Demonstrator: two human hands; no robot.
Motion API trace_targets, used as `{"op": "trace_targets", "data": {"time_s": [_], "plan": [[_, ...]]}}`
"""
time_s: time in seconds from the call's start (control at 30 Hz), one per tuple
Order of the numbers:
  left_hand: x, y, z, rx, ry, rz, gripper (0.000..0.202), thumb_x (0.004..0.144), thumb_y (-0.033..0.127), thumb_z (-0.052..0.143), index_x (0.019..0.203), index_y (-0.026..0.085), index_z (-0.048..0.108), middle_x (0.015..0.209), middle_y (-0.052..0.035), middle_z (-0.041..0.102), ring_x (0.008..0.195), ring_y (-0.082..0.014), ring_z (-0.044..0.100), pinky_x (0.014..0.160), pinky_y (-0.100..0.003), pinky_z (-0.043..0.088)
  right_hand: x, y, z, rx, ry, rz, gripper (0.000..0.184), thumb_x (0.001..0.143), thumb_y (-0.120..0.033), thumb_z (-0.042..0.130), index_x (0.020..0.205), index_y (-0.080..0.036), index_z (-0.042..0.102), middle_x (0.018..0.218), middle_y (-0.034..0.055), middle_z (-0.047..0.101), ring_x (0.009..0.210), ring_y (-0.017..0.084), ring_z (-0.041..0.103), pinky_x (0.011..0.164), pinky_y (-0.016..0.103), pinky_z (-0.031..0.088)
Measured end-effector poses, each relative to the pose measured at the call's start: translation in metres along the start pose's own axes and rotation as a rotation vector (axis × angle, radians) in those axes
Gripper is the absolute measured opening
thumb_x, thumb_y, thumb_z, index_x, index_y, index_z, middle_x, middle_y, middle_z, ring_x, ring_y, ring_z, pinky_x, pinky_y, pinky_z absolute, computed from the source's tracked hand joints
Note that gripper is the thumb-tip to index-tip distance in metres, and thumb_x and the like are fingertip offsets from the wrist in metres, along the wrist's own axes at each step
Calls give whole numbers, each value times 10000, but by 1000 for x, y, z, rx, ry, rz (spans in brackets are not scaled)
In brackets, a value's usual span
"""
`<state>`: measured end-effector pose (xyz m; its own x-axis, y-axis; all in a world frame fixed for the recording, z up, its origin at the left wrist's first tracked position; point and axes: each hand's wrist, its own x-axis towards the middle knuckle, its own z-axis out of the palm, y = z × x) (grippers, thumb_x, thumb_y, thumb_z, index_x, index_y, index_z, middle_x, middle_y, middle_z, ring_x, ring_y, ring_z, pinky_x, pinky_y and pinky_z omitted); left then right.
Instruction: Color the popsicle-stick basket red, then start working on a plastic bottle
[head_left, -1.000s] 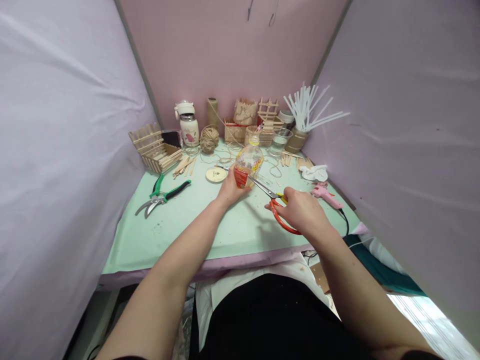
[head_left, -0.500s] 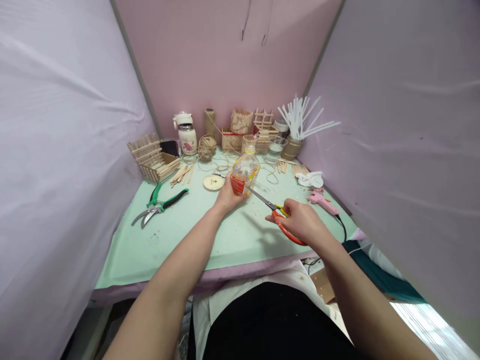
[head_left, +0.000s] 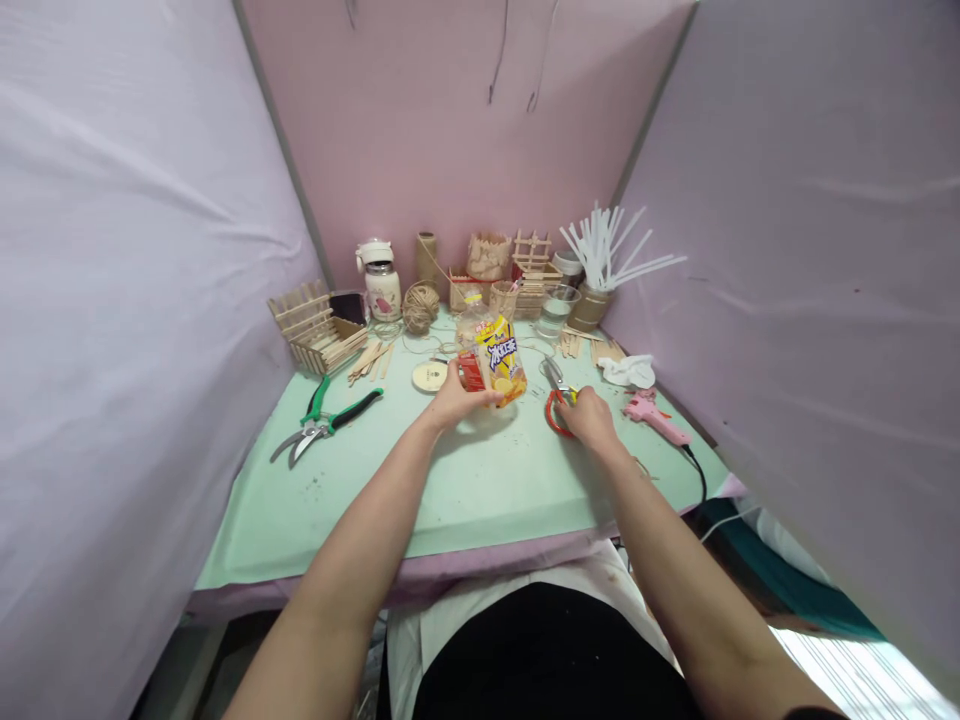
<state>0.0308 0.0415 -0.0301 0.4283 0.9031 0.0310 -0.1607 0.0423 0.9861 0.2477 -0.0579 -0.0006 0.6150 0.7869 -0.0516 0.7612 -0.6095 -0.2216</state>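
Note:
My left hand [head_left: 456, 402] is closed around the lower part of a clear plastic drink bottle [head_left: 472, 318], which has a yellow cap ring. Its yellow and red label [head_left: 502, 362] faces me, with the printed lemon side turned to the right. Whether the label is loose from the bottle I cannot tell. To the right of the bottle, my right hand [head_left: 592, 420] grips scissors [head_left: 555, 372] by their red and yellow handles. Their blades point away from me, low over the table and apart from the bottle. Behind my left hand lies a round cream disc [head_left: 430, 376].
Green-handled pruning shears [head_left: 319, 425] lie at left, below a stick-built rack [head_left: 311, 330]. A twine ball [head_left: 421, 306], a flask [head_left: 383, 290] and a glass of water [head_left: 556, 312] stand at the back. At right are white sticks [head_left: 600, 250], crumpled tissue [head_left: 628, 371] and a pink glue gun [head_left: 654, 415].
The scissors have moved away from the bottle and down towards the table, in my right hand. The bottle has turned in my left hand, so more of the yellow label shows.

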Motion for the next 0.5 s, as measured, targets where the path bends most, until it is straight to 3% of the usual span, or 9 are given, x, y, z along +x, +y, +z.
{"op": "trace_targets", "data": {"time_s": [0.13,0.27,0.4,0.5], "plan": [[-4,6,2,-47,-50,-47,1037,547,266,1036,1379,207,420,1307,-208,745,1164,-344,765,1047,-574,601,-5,-3,4,-48,11,-47,341,1011,-234,559,1254,-31,685,1211,270,745,1151,303,728,863,315,502],[-7,12,2,-27,-105,-70,1014,566,240,1024,1386,196,428,1363,-218,725,1220,-356,746,1056,-585,597,-7,-5,-4,-44,38,-92,338,1017,-256,568,1212,-35,734,1286,286,716,1271,335,674,1015,361,493],[-9,13,3,-20,-124,-59,1002,580,211,1012,1404,201,442,1396,-211,711,1257,-359,730,1080,-590,583,-9,-17,-20,341,133,-244,391,1024,-281,537,1324,-79,685,1368,233,699,1226,274,696,1089,379,496],[-10,12,5,-14,-105,-65,992,559,197,1017,1380,196,460,1365,-204,724,1244,-361,734,1082,-591,581,-14,-33,-27,638,133,-383,445,993,-361,585,1364,-125,649,1424,194,683,1238,248,690,1092,379,519]]}}
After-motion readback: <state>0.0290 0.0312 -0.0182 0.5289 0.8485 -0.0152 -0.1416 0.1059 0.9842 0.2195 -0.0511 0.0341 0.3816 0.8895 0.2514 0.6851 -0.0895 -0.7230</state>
